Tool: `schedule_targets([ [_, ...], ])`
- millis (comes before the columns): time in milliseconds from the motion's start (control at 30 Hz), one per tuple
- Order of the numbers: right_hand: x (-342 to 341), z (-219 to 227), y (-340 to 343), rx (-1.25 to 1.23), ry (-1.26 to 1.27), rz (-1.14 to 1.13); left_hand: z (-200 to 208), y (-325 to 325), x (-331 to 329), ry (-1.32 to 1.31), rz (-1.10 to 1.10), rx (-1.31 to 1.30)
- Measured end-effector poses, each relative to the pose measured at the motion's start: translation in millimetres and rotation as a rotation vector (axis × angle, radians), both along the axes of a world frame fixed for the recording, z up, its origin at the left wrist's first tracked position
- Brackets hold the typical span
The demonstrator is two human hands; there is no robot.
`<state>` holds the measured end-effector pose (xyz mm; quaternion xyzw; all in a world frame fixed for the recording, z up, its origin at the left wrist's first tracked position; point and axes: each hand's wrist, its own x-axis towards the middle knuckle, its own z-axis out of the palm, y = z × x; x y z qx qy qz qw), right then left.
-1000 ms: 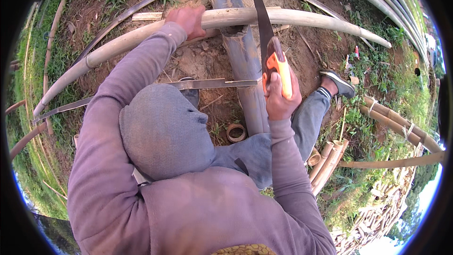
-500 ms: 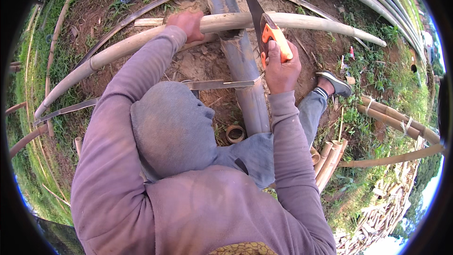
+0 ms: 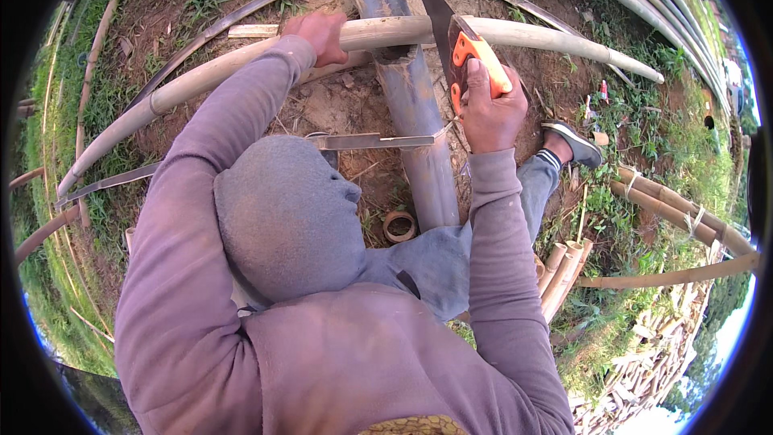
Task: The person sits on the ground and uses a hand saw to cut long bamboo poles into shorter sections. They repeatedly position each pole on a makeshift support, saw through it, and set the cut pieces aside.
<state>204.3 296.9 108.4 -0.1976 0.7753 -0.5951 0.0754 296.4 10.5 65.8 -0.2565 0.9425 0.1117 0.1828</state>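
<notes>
The pale bamboo pole [image 3: 386, 32] lies across the thick grey post [image 3: 412, 101], the left hand [image 3: 322, 37] clasping it left of the post. Right of the post, the right hand [image 3: 493, 117] grips the orange-handled saw [image 3: 461, 49], blade against the pole, which looks unsevered; sawing seems unfinished, its depth hidden.

Outdoor bamboo workyard: soil [image 3: 358, 106], grass [image 3: 60, 298], poles [image 3: 624, 2], scrap pile [image 3: 644, 366]

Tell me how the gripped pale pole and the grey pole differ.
The pale pole is slimmer than the grey pole. The pale pole runs side to side; the grey pole runs front to back. The left hand grips the pale pole, not the grey pole. Both are long and rounded.
</notes>
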Motion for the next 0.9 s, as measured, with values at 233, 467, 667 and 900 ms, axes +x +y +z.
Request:
schedule_targets([
  [233, 130, 41, 164, 0.077, -0.018, -0.009, -2, -9, 5, -0.004, 0.006, -0.011],
  [467, 30, -12, 17, -0.089, -0.089, -0.046, -4, -1, -7, -0.016, -0.019, -0.008],
  [667, 76, -12, 72, -0.035, -0.073, -0.039, -1, -14, -4, -0.008, -0.001, -0.059],
  [900, 112, -19, 131, -0.015, 0.017, -0.07, 0, -7, 0, -0.019, 0.005, -0.022],
])
